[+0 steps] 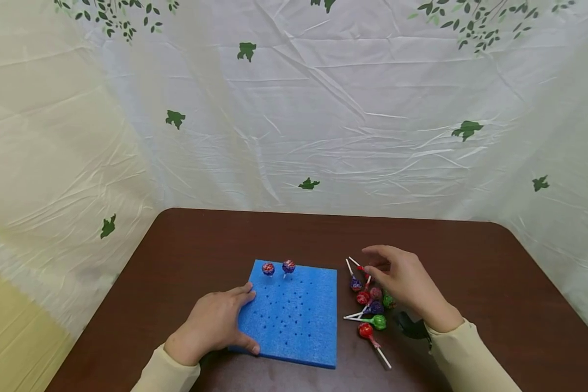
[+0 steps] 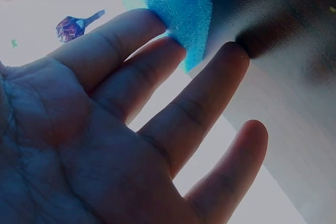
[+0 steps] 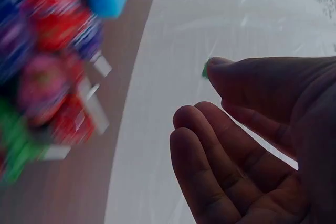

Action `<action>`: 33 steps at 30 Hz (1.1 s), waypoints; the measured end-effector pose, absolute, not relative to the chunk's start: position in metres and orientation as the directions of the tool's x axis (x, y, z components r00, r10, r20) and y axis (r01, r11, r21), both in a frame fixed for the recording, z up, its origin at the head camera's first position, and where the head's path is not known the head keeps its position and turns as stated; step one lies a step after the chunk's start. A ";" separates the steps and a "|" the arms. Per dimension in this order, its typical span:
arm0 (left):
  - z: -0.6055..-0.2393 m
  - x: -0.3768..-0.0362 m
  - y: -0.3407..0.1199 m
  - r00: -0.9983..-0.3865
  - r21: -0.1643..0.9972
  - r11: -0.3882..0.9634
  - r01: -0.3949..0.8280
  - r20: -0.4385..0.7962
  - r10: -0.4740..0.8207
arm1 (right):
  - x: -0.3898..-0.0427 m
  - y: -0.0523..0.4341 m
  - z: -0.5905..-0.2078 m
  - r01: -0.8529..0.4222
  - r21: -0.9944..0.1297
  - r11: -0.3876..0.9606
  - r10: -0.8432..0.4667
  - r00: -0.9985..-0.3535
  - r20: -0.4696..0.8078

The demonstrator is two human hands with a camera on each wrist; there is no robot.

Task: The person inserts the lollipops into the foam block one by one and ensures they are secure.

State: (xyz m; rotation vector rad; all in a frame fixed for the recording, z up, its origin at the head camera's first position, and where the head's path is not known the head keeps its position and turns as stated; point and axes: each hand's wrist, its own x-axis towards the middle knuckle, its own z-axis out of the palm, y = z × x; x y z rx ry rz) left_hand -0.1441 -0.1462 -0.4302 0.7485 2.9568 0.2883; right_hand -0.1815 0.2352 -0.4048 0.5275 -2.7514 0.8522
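Note:
A blue foam board (image 1: 313, 326) with rows of small holes lies on the table. Two wrapped lollipops stand in its far-left part, one with a red-and-purple wrapper (image 1: 268, 269), the other purple (image 1: 288, 266). My left hand (image 1: 213, 324) rests at the board's left edge, fingers and thumb spread; in the left wrist view fingertips touch the foam side (image 2: 197, 24). Over the far end of a lollipop pile, my right hand (image 1: 409, 277) hovers with loosely bent fingers. The right wrist view shows nothing between them, and the blurred lollipops (image 3: 44, 85) lie apart from the hand.
Right of the board, the pile includes a green lollipop (image 1: 379, 322) and, nearest me, a red lollipop (image 1: 366, 330) with its stick towards me. The dark brown table (image 1: 215, 239) has rounded far corners. A pale curtain (image 1: 372, 136) with leaf prints hangs behind it.

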 end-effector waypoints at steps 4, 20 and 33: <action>-0.430 -0.144 -0.147 -0.878 0.198 0.864 0.463 -0.025 0.477 | -0.171 0.255 -0.412 -0.349 -0.484 0.802 -0.240 -0.931 0.275; -0.433 -0.143 -0.151 -0.887 0.226 0.866 0.445 -0.017 0.460 | -0.157 0.277 -0.434 -0.267 -0.534 0.802 -0.237 -0.963 0.126; -0.430 -0.143 -0.146 -0.882 0.236 0.859 0.455 -0.018 0.472 | -0.152 0.279 -0.438 -0.268 -0.512 0.816 -0.247 -0.963 0.110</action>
